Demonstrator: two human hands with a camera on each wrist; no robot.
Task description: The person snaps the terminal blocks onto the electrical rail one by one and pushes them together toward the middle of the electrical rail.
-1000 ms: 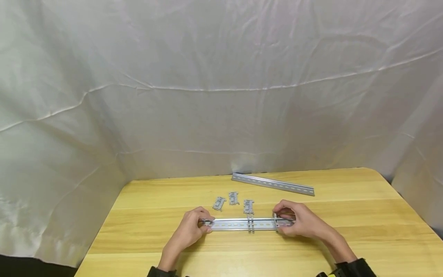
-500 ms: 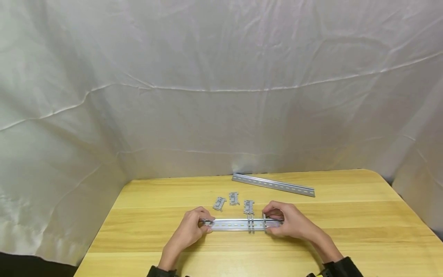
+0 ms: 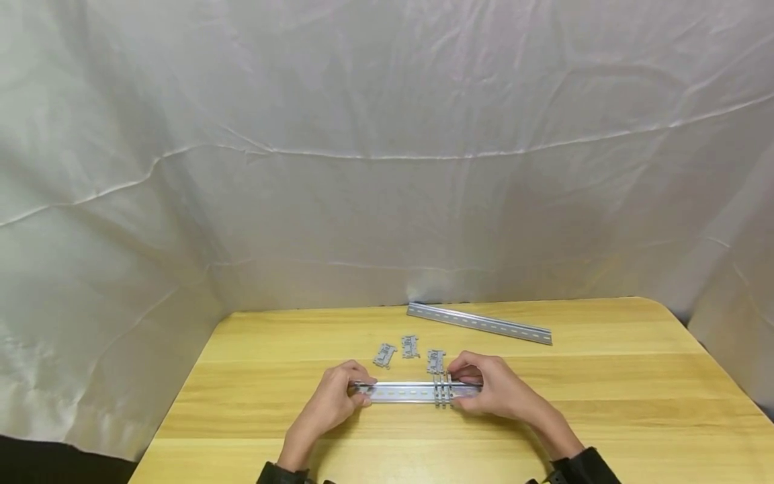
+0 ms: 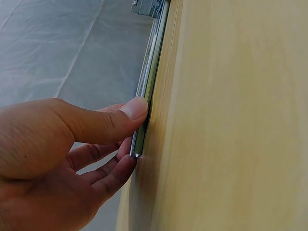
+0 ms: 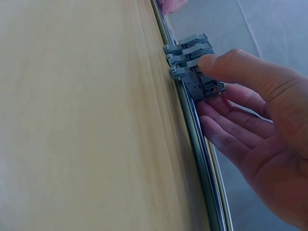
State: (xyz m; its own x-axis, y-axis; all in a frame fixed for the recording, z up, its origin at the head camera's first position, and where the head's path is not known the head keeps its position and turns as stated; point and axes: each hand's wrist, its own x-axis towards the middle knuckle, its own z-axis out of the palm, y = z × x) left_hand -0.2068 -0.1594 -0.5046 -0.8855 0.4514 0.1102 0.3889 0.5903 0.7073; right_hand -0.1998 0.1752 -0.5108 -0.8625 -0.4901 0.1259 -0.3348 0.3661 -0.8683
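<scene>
A slotted metal DIN rail [image 3: 399, 393] lies across the front of the table. Its left end is pinched between the thumb and fingers of my left hand [image 3: 331, 401]; the left wrist view shows the thumb on the rail's edge [image 4: 141, 115]. Toward the rail's right part, two slim grey terminal blocks [image 3: 439, 391] sit crosswise on it. Right beside them is a third grey terminal block [image 5: 199, 84], also on the rail, which my right hand [image 3: 497, 388] holds between thumb and fingers. That hand covers the right end of the rail in the head view.
Three loose grey terminal blocks, a tilted one [image 3: 384, 355], a middle one [image 3: 410, 346] and a right one [image 3: 435, 361], lie behind the rail. Another DIN rail [image 3: 480, 324] lies slantwise near the table's back edge. A grey cloth [image 3: 363, 202] hangs behind the table.
My right hand has slid the third terminal block leftward along the rail, up close to the other two. My left hand has stayed at the rail's left end.
</scene>
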